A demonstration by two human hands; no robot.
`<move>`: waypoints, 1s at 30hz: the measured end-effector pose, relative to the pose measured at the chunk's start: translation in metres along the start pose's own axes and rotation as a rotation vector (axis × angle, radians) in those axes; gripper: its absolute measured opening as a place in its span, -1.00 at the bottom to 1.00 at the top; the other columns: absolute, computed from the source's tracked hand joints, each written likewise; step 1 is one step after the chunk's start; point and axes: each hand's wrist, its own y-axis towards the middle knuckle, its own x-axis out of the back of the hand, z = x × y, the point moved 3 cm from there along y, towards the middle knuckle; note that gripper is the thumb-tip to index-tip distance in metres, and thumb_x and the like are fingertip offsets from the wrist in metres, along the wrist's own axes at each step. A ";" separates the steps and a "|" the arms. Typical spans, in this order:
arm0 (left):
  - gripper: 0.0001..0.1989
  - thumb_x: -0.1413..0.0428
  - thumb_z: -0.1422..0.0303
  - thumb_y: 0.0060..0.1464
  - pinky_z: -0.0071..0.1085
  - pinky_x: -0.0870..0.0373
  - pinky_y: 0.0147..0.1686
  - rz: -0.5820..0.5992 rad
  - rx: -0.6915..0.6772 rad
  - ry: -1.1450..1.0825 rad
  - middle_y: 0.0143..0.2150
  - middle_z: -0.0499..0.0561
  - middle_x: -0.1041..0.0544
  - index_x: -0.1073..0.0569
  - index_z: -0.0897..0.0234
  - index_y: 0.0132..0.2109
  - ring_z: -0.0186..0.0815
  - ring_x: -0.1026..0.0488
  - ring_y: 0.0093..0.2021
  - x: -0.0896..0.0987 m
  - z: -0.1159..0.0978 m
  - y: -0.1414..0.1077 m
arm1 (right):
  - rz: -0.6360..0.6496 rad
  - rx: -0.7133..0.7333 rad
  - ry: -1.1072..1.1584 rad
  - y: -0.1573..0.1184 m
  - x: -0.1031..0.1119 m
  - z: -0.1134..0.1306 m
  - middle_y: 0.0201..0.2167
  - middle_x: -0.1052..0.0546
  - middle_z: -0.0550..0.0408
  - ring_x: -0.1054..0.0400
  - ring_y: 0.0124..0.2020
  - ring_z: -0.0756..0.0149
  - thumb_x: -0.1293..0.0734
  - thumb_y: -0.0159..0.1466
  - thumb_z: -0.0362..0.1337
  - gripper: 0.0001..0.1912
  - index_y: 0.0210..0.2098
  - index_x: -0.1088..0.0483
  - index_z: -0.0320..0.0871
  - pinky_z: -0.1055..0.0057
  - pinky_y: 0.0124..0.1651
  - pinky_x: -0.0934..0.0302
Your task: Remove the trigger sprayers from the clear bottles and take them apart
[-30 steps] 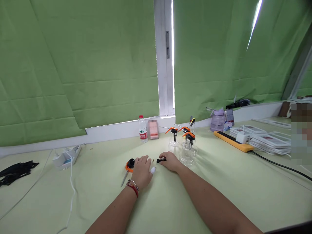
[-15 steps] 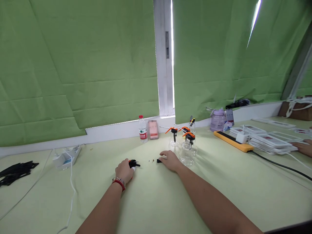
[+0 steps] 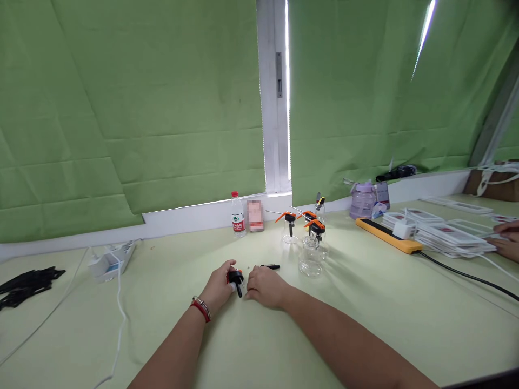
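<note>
My left hand [image 3: 219, 284] is wrapped around a black and orange spray head [image 3: 235, 277], its black stem pointing down toward the table. Just right of it, my right hand [image 3: 263, 286] is low over the tabletop with fingers bent inward; whatever its fingertips hold is hidden. Behind my right hand lies a thin black piece [image 3: 272, 266] that looks ribbed or coiled. A tiny pale bit [image 3: 248, 267] rests near it. Farther right stand an open clear bottle [image 3: 310, 262] and several clear bottles with orange and black spray heads [image 3: 289, 218].
A water bottle [image 3: 238, 216] and a pink box [image 3: 255, 216] stand by the wall. To the right are an orange power strip [image 3: 388, 235], stacked white frames [image 3: 446, 237] and another person's hands [image 3: 506, 246]. A white power strip [image 3: 111, 262] with cables lies left.
My right hand has moved left, off the thin black piece and close to the spray head. My left hand has shifted slightly right and turned the spray head so its stem points down.
</note>
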 end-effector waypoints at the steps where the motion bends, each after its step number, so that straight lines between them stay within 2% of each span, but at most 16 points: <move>1: -0.40 -0.01 0.57 -0.21 -0.39 -0.36 -0.10 0.024 0.001 -0.020 -0.14 0.06 -0.49 -0.24 0.32 0.08 -0.30 -0.46 -0.17 -0.002 -0.002 -0.001 | 0.015 -0.005 -0.020 0.001 -0.001 0.001 -0.37 -0.54 0.03 -0.33 -0.28 0.28 -0.30 0.22 -0.17 -0.77 -0.36 -0.54 -0.16 0.35 -0.06 -0.11; 8: -0.38 -0.06 0.52 -0.20 -0.36 -0.34 -0.08 0.116 -0.011 -0.032 -0.16 0.03 -0.49 -0.24 0.29 0.11 -0.30 -0.44 -0.18 -0.006 -0.004 -0.004 | 0.002 -0.054 -0.054 -0.001 -0.001 -0.002 -0.39 -0.54 0.02 -0.35 -0.29 0.27 -0.25 0.26 -0.14 -0.72 -0.35 -0.54 -0.17 0.37 -0.10 -0.12; 12: -0.35 -0.07 0.53 -0.21 -0.36 -0.33 -0.08 0.213 -0.014 -0.078 -0.15 0.02 -0.49 -0.22 0.29 0.13 -0.30 -0.43 -0.16 -0.008 -0.010 -0.007 | -0.018 -0.120 -0.053 -0.001 0.004 -0.003 -0.39 -0.52 0.01 -0.35 -0.28 0.25 -0.28 0.23 -0.11 -0.72 -0.36 -0.50 -0.18 0.38 -0.18 -0.13; 15: -0.32 -0.03 0.58 -0.23 -0.35 -0.30 -0.04 0.277 -0.006 -0.104 -0.14 0.05 -0.50 -0.21 0.31 0.14 -0.28 -0.42 -0.12 -0.007 -0.016 -0.010 | -0.091 -0.188 0.048 -0.003 0.009 -0.005 -0.28 -0.52 0.04 -0.36 -0.23 0.27 -0.29 0.23 -0.20 -0.80 -0.24 -0.47 -0.15 0.41 -0.18 -0.15; 17: -0.30 0.00 0.60 -0.25 -0.35 -0.29 -0.03 0.307 -0.004 -0.133 -0.13 0.07 -0.50 -0.20 0.33 0.15 -0.28 -0.42 -0.10 -0.006 -0.018 -0.011 | -0.134 -0.197 0.120 -0.003 0.010 -0.008 -0.19 -0.51 0.05 -0.36 -0.16 0.29 -0.27 0.23 -0.29 -0.78 -0.13 -0.44 -0.12 0.42 -0.13 -0.16; 19: -0.30 0.00 0.60 -0.27 -0.35 -0.31 -0.06 0.330 0.006 -0.168 -0.11 0.07 -0.49 -0.20 0.31 0.14 -0.27 -0.42 -0.11 -0.005 -0.017 -0.012 | -0.115 -0.152 0.147 -0.004 0.007 -0.010 -0.16 -0.51 0.07 -0.36 -0.13 0.29 -0.26 0.21 -0.37 -0.76 -0.14 -0.45 -0.10 0.43 -0.09 -0.16; 23: -0.30 0.01 0.61 -0.29 -0.37 -0.33 -0.18 0.379 0.034 -0.225 -0.16 0.06 -0.50 -0.22 0.29 0.12 -0.28 -0.42 -0.16 -0.004 -0.014 -0.012 | -0.043 -0.075 0.083 -0.003 0.001 -0.010 -0.25 -0.52 0.10 -0.36 -0.18 0.30 -0.27 0.17 -0.42 -0.80 -0.29 -0.50 -0.11 0.45 -0.10 -0.16; 30: -0.29 0.02 0.60 -0.35 -0.37 -0.31 -0.25 0.555 0.042 -0.290 -0.23 0.01 -0.51 -0.26 0.27 0.08 -0.31 -0.41 -0.26 0.004 -0.014 -0.015 | 0.049 -0.029 -0.097 0.001 0.001 -0.004 -0.30 -0.52 0.06 -0.34 -0.26 0.30 -0.26 0.15 -0.43 -0.84 -0.38 -0.48 -0.15 0.42 -0.16 -0.11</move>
